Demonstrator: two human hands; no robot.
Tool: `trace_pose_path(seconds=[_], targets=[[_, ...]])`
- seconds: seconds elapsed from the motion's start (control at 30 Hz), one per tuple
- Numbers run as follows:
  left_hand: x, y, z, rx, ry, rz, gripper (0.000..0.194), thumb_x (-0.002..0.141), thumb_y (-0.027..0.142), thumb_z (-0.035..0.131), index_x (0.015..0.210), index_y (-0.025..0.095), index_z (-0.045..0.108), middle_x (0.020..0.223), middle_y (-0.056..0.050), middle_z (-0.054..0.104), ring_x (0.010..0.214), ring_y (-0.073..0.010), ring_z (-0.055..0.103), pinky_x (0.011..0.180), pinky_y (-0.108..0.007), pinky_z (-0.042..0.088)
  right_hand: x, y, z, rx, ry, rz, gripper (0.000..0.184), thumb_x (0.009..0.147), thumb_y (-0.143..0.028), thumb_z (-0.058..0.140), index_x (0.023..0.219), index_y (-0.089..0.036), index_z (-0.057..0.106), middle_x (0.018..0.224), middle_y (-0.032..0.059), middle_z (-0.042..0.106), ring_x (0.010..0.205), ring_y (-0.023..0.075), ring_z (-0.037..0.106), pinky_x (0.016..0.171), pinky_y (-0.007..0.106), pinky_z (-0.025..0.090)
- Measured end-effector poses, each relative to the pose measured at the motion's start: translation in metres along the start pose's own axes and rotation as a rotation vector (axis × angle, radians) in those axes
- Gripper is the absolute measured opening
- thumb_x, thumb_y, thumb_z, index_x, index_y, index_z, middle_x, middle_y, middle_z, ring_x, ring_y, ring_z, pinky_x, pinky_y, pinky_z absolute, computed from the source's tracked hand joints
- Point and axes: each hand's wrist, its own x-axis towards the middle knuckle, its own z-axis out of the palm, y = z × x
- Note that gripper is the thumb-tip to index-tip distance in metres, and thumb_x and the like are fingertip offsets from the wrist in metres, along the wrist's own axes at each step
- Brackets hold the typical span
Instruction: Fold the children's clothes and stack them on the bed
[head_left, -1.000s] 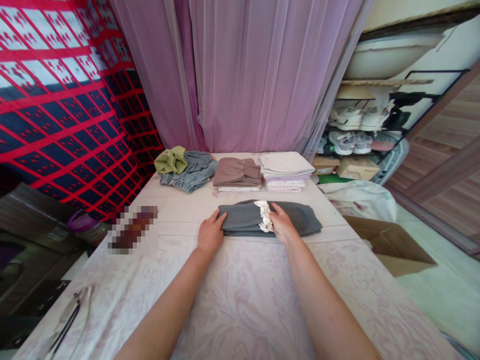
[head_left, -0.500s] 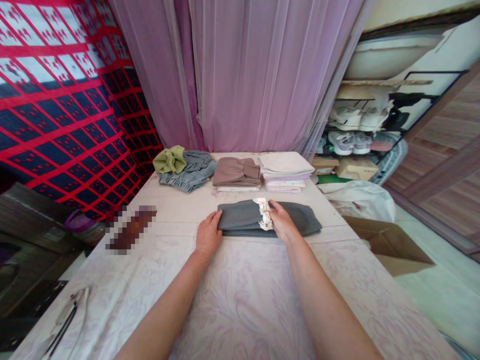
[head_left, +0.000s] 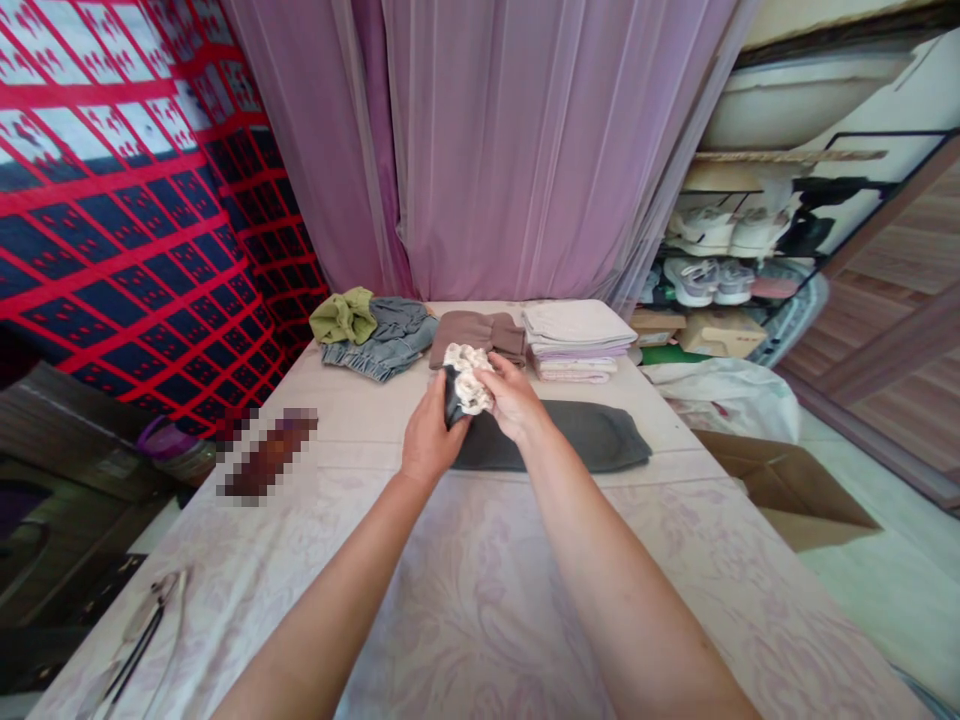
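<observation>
My left hand (head_left: 433,430) is closed around the raised left end of the grey garment (head_left: 581,435), and my right hand (head_left: 514,398) has its fingers closed on the white frill (head_left: 471,385) there. The garment's right part lies flat on the cloth (head_left: 480,580). Just beyond the garment sits the brown pile (head_left: 474,330); beyond its right part, the white pile (head_left: 577,325); beyond and left of it, the jeans (head_left: 401,335).
</observation>
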Motion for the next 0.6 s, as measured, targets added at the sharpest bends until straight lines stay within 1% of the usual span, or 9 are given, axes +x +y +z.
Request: trace_pose_path(seconds=[0.07, 0.13, 0.2, 0.27, 0.33, 0.4, 0.47, 0.53, 0.6], targets=[[0.008, -0.005, -0.008, -0.269, 0.158, -0.180, 0.040, 0.073, 0.017, 0.069, 0.112, 0.022, 0.065, 0.120, -0.007, 0.065, 0.123, -0.0262, 0.051, 0.108, -0.037, 0.033, 0.000, 0.003, 0.009, -0.131, -0.080, -0.056, 0.059, 0.085, -0.037, 0.057, 0.138, -0.023, 0.036, 0.113, 0.0067, 0.065, 0.083, 0.0151, 0.067, 0.071, 0.031, 0.054], [0.010, -0.014, -0.022, -0.580, 0.358, -0.371, 0.025, 0.077, 0.015, 0.066, 0.100, 0.022, 0.069, 0.109, -0.004, 0.070, 0.119, -0.0219, 0.054, 0.106, -0.033, 0.036, -0.004, 0.013, 0.008, -0.426, -0.106, -0.170, 0.052, 0.091, -0.039, 0.044, 0.140, -0.024, 0.035, 0.132, 0.0102, 0.055, 0.105, 0.0175, 0.062, 0.089, 0.037, 0.049], [0.006, -0.025, -0.038, -0.884, 0.546, -0.540, 0.019, 0.083, 0.016, 0.060, 0.100, 0.021, 0.068, 0.107, -0.003, 0.070, 0.114, -0.0181, 0.058, 0.102, -0.030, 0.040, -0.014, 0.030, -0.001, -0.848, -0.138, -0.323, 0.048, 0.092, -0.036, 0.041, 0.138, -0.022, 0.041, 0.143, 0.0111, 0.044, 0.127, 0.0194, 0.045, 0.107, 0.042, 0.033], [-0.003, -0.037, -0.053, -1.092, 0.669, -0.704, 0.020, 0.090, 0.021, 0.051, 0.103, 0.018, 0.067, 0.104, -0.005, 0.071, 0.105, -0.0168, 0.063, 0.097, -0.030, 0.046, -0.025, 0.052, -0.012, -1.235, -0.257, -0.426, 0.048, 0.092, -0.036, 0.040, 0.138, -0.020, 0.044, 0.149, 0.0103, 0.036, 0.139, 0.0217, 0.027, 0.114, 0.048, 0.015], [-0.012, -0.048, -0.064, -1.181, 0.733, -0.853, 0.027, 0.095, 0.028, 0.043, 0.106, 0.017, 0.065, 0.099, -0.006, 0.072, 0.094, -0.0170, 0.067, 0.092, -0.033, 0.049, -0.035, 0.073, -0.018, -1.466, -0.366, -0.433, 0.051, 0.093, -0.039, 0.036, 0.141, -0.020, 0.040, 0.152, 0.0085, 0.030, 0.142, 0.0218, 0.019, 0.114, 0.052, 0.005], [-0.019, -0.056, -0.070, -1.219, 0.757, -0.928, 0.031, 0.096, 0.032, 0.039, 0.110, 0.018, 0.064, 0.095, -0.005, 0.072, 0.086, -0.0169, 0.068, 0.089, -0.035, 0.051, -0.041, 0.087, -0.020, -1.588, -0.414, -0.384, 0.054, 0.094, -0.042, 0.033, 0.144, -0.021, 0.035, 0.153, 0.0072, 0.027, 0.142, 0.0216, 0.017, 0.113, 0.054, 0.003], [-0.022, -0.062, -0.072, -1.258, 0.762, -0.933, 0.032, 0.097, 0.033, 0.039, 0.112, 0.019, 0.063, 0.094, -0.005, 0.072, 0.082, -0.0164, 0.069, 0.086, -0.034, 0.052, -0.041, 0.091, -0.017, -1.642, -0.434, -0.324, 0.055, 0.095, -0.045, 0.030, 0.145, -0.022, 0.033, 0.154, 0.0064, 0.025, 0.142, 0.0218, 0.017, 0.113, 0.054, 0.005], [-0.022, -0.065, -0.071, -1.302, 0.759, -0.919, 0.032, 0.096, 0.033, 0.039, 0.113, 0.018, 0.063, 0.093, -0.005, 0.072, 0.080, -0.0160, 0.069, 0.084, -0.033, 0.053, -0.038, 0.089, -0.013, -1.666, -0.450, -0.283, 0.056, 0.095, -0.047, 0.027, 0.145, -0.023, 0.033, 0.154, 0.0064, 0.024, 0.142, 0.0220, 0.018, 0.113, 0.054, 0.007], [-0.021, -0.065, -0.070, -1.326, 0.762, -0.919, 0.033, 0.096, 0.033, 0.039, 0.112, 0.018, 0.063, 0.091, -0.005, 0.072, 0.077, -0.0159, 0.068, 0.082, -0.033, 0.053, -0.034, 0.085, -0.007, -1.675, -0.451, -0.300, 0.057, 0.095, -0.048, 0.025, 0.145, -0.022, 0.033, 0.154, 0.0068, 0.024, 0.142, 0.0219, 0.017, 0.113, 0.052, 0.006]])
